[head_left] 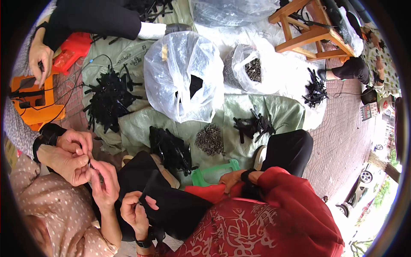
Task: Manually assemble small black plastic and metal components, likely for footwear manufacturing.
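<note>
My left hand is closed in a pinch on a narrow black strap, which stands up above the fingers over my lap. A dark wristband is on that wrist. My right hand is low beside my right knee, over red fabric and next to a green plastic frame. Its fingers point down, loosely apart, and I see nothing held in them. Ahead lie a pile of black straps, a heap of small metal rings and a smaller pile of black pieces.
Close on my left, co-workers' hands work together on something small. A large clear plastic bag and a smaller bag of dark metal pieces stand ahead. More black pieces lie at left. A wooden stool is at far right.
</note>
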